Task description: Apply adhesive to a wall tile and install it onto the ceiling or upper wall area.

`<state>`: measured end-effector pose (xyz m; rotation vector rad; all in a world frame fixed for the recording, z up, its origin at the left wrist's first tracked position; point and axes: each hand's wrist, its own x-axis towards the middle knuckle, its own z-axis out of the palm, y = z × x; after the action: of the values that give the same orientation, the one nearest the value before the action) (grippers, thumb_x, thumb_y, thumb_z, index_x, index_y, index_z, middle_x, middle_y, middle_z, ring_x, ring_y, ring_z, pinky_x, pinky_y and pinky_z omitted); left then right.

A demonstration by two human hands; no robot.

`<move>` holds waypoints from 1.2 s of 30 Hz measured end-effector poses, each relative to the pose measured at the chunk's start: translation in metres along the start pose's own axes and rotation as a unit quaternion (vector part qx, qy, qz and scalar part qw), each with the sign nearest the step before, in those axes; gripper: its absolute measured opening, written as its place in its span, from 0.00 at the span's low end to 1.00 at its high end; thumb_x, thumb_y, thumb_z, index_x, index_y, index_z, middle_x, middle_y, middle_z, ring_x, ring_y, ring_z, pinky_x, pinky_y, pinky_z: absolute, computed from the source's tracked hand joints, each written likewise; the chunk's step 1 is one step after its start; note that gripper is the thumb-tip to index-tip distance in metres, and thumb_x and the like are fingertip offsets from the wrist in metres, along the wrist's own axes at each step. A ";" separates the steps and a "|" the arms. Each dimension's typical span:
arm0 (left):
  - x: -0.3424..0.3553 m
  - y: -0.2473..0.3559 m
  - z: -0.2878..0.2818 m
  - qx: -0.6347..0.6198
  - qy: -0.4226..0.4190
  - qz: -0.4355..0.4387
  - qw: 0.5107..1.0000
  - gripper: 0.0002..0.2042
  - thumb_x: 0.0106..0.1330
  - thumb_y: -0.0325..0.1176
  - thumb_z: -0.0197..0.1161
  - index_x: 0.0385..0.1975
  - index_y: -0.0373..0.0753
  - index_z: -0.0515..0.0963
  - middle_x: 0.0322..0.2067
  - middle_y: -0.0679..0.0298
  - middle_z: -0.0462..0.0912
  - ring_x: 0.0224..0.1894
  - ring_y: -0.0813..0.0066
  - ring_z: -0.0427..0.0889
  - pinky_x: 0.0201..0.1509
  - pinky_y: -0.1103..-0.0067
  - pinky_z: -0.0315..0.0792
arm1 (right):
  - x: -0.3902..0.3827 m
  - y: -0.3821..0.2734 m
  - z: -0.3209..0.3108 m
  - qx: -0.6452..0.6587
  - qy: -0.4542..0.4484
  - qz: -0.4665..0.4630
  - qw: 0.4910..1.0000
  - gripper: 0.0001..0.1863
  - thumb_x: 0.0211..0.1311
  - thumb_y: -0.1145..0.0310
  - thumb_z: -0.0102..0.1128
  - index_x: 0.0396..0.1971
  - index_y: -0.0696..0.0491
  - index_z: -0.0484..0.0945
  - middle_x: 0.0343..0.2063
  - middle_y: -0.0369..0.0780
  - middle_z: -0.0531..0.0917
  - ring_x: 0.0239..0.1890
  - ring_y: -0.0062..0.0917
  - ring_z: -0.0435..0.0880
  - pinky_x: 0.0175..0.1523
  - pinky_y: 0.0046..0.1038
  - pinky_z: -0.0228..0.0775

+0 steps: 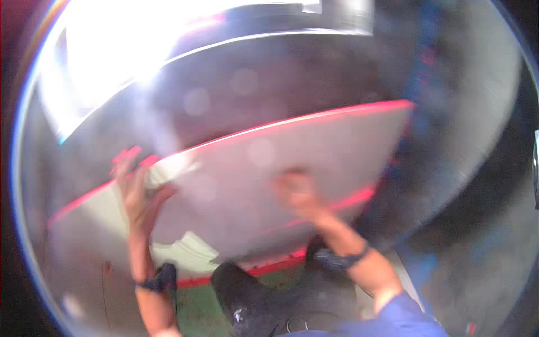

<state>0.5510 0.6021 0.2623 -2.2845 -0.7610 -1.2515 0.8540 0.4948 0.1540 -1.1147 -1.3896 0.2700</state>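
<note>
Dark-trousered knees [241, 289] are nearest, by the near edge of the red-edged grey panel [236, 202]. At the panel's middle is the right hand [297, 190] (too blurred to tell its grip). By its far-left edge, the left hand [137, 196] curves about a pale piece [169, 167]; grasping or merely touching, I cannot tell. Beyond the panel's left, bright glare [112, 50].

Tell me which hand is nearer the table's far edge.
Left. The left hand overlaps the far edge in view; the blurred right hand is short of it, over the table.
</note>
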 end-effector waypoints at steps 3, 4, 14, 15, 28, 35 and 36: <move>0.011 0.008 -0.007 -0.031 0.040 0.058 0.997 0.33 0.32 0.35 0.81 0.45 0.40 0.79 0.59 0.58 0.68 0.65 0.51 0.62 0.66 0.59 0.60 | -0.032 -0.002 -0.079 -0.193 0.133 0.030 0.972 0.12 0.63 0.64 0.60 0.33 0.59 0.81 0.28 0.38 0.82 0.33 0.24 0.79 0.41 0.30 0.72; 0.011 0.007 -0.011 -0.031 0.047 0.066 0.996 0.33 0.30 0.35 0.81 0.45 0.42 0.80 0.59 0.61 0.68 0.65 0.52 0.62 0.64 0.60 0.63 | -0.028 -0.009 -0.097 -0.245 0.193 0.010 0.950 0.11 0.63 0.65 0.60 0.34 0.59 0.80 0.28 0.38 0.82 0.34 0.26 0.79 0.44 0.31 0.71; 0.010 0.012 -0.013 -0.016 0.039 0.034 0.999 0.33 0.30 0.38 0.81 0.46 0.48 0.81 0.59 0.64 0.68 0.64 0.53 0.63 0.57 0.63 0.68 | 0.049 -0.045 -0.234 -0.543 0.158 -0.165 0.808 0.24 0.62 0.56 0.63 0.47 0.60 0.76 0.47 0.49 0.78 0.53 0.43 0.75 0.59 0.39 0.64; 0.010 0.011 -0.011 -0.018 0.034 0.030 0.999 0.33 0.30 0.38 0.81 0.46 0.48 0.81 0.59 0.64 0.68 0.64 0.53 0.63 0.57 0.63 0.68 | 0.049 -0.041 -0.238 -0.544 0.152 -0.162 0.809 0.24 0.62 0.56 0.63 0.47 0.60 0.76 0.47 0.49 0.78 0.53 0.43 0.75 0.59 0.39 0.64; 0.007 0.006 0.003 0.018 0.063 0.070 0.995 0.30 0.37 0.38 0.80 0.45 0.43 0.79 0.56 0.53 0.70 0.62 0.49 0.64 0.64 0.59 0.60 | 0.055 -0.018 -0.250 -0.537 0.140 -0.182 0.811 0.25 0.59 0.54 0.67 0.49 0.58 0.78 0.50 0.44 0.79 0.56 0.35 0.74 0.61 0.33 0.63; 0.011 0.005 -0.008 0.027 0.033 0.094 0.995 0.35 0.38 0.39 0.79 0.53 0.45 0.77 0.60 0.56 0.68 0.66 0.52 0.61 0.67 0.61 0.59 | 0.000 0.024 -0.247 -0.445 0.261 -0.144 0.845 0.36 0.57 0.54 0.69 0.59 0.61 0.67 0.59 0.48 0.71 0.61 0.36 0.69 0.67 0.37 0.57; 0.013 0.006 -0.009 0.024 0.041 0.099 0.994 0.37 0.38 0.41 0.79 0.55 0.47 0.76 0.61 0.58 0.68 0.66 0.53 0.61 0.68 0.62 0.59 | -0.018 0.039 -0.255 -0.334 0.296 -0.073 0.892 0.39 0.57 0.54 0.69 0.61 0.61 0.64 0.61 0.49 0.69 0.63 0.37 0.67 0.68 0.38 0.55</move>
<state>0.5550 0.5960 0.2774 -2.1942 -0.5154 -1.2132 1.0869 0.3836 0.1648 -1.4747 -1.0063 -0.6681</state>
